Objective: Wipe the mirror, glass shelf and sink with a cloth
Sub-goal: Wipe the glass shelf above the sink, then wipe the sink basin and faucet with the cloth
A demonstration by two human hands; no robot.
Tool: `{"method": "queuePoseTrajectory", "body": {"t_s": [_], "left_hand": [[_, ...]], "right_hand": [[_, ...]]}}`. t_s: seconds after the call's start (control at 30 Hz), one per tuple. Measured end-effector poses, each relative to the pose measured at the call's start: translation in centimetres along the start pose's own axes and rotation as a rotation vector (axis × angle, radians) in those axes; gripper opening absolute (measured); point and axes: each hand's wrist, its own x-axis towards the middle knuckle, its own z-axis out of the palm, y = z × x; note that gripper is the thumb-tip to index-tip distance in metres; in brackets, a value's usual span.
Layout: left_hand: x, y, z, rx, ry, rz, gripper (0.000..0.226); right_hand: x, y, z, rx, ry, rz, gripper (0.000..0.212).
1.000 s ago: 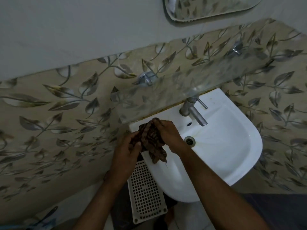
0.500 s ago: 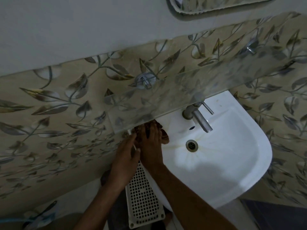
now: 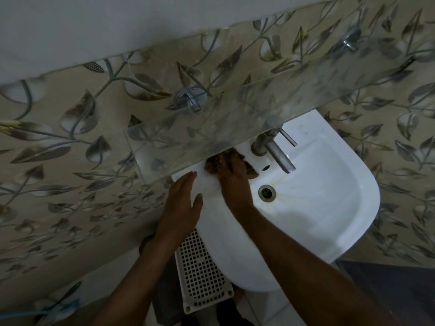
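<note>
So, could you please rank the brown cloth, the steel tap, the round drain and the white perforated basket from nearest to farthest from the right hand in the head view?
1. Brown cloth, under the right hand.
2. Round drain, just right.
3. Steel tap, behind the drain.
4. White perforated basket, below the sink.

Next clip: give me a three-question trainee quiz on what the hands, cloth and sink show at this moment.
1. True or false: the right hand presses the cloth onto the sink ledge.
2. The left hand is: A) gripping the tap B) open on the sink rim C) holding the cloth.
3. Fill in: the cloth lies just under the glass ____.

Key: 1 true; 2 B; 3 shelf.
</note>
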Motion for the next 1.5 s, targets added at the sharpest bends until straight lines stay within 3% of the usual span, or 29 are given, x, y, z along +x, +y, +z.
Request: {"method": "queuePoseTrajectory", "body": {"t_s": [0.07,0.13,0.3,0.37,0.47,0.6,0.7,0.8,0.87,1.0,1.2,1.27,1.4,1.5], "left_hand": [[0.0,-0.5,0.3,-0.033,0.018,-0.035,0.057],[-0.4,-0.7,0.4,-0.034,0.018,-0.05,0.058],[-1.5,-1.0,-0.2,0.028,0.022,-0.079,0.06],[-1.3,-1.5,-0.7,0.03,0.03,-0.094,0.06],[-0.6,-2.4,-1.3,0.03,0.047,-0.084,0.058],[0.2,-4.6,-1.2,0.033,0.039,-0.14,0.068],[-0.8,-4.0,-1.8,0.024,0.065,-0.134,0.049],[-1.8,-3.5,-2.2,-0.028,0.111,-0.132,0.045],[-2.3,-3.8,-2.2,-0.06,0.123,-0.125,0.044],[-3.8,-4.2,-1.6,-0.096,0.058,-0.172,0.057],[-7.2,-3.4,1.1,-0.144,0.005,-0.132,0.057],[-7.9,-3.6,1.7,-0.121,-0.01,-0.133,0.056],[-8.5,-3.2,1.9,-0.143,0.011,-0.145,0.054],[-8.9,-2.7,1.3,-0.151,0.064,-0.115,0.055]], "right_hand": [[-1.7,-2.1,0.4,0.018,-0.046,-0.217,0.022],[-2.0,-1.8,0.0,-0.049,-0.045,-0.286,0.029],[1.6,2.1,-0.8,-0.093,0.109,-0.01,0.031],[1.8,2.2,-0.2,-0.043,0.156,-0.03,0.03],[-0.7,-1.4,1.2,0.106,-0.014,-0.128,0.02],[-5.2,-3.0,3.4,0.028,-0.156,-0.229,0.026],[-3.6,-3.0,4.0,0.016,-0.138,-0.195,0.026],[-2.5,-3.5,5.3,-0.091,-0.168,-0.127,0.054],[-3.0,-3.5,5.7,-0.12,-0.186,-0.098,0.059],[-7.5,-2.5,4.4,-0.005,-0.251,-0.117,0.048],[-17.4,-0.8,-1.3,-0.144,-0.344,-0.055,0.034],[-17.6,-1.0,-1.8,-0.184,-0.355,-0.053,0.032],[-13.8,-3.0,0.7,-0.253,-0.26,-0.219,0.037],[-10.4,-4.1,2.6,-0.303,-0.255,-0.162,0.034]]}}
